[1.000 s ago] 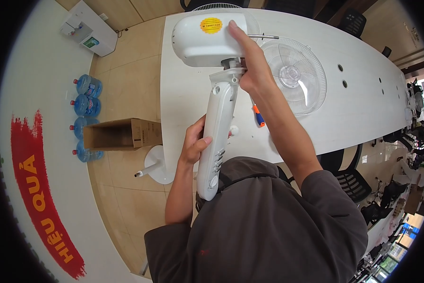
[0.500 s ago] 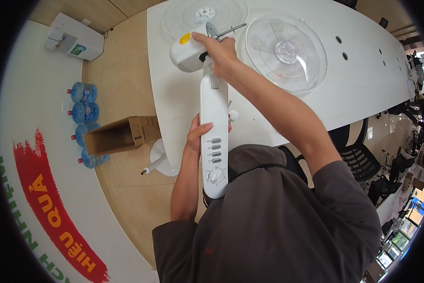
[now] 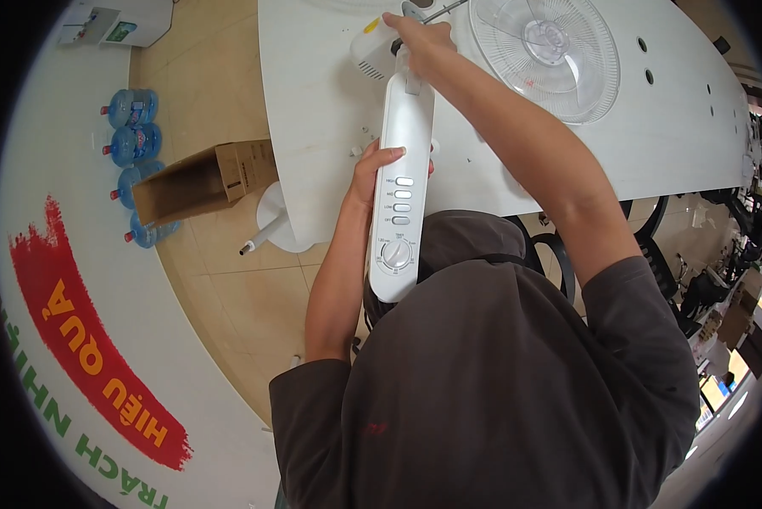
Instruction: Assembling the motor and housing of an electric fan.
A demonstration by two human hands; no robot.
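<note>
I hold a white electric fan body, with its long control column [image 3: 408,127] tilted between the table and my torso. Several oval buttons and a round timer knob [image 3: 396,254] face up, and the lower end rests near my shirt. My left hand [image 3: 372,174] wraps around the column just above the buttons, thumb on its front edge. At the far end, my right hand [image 3: 423,47] closes around the neck by the white motor head [image 3: 374,53]. A metal shaft [image 3: 443,10] points right from the motor head. The palm hides the joint between head and column.
A transparent fan grille with blades [image 3: 546,59] lies on the white table [image 3: 652,144]. Small loose parts [image 3: 360,151] sit near my left hand. Left on the floor are an open cardboard box [image 3: 203,182], a round white base with a pole [image 3: 283,222] and several water bottles [image 3: 133,144].
The view has shifted, so the table, box and fan body appear higher in the picture. Both hands keep the same grip on the fan.
</note>
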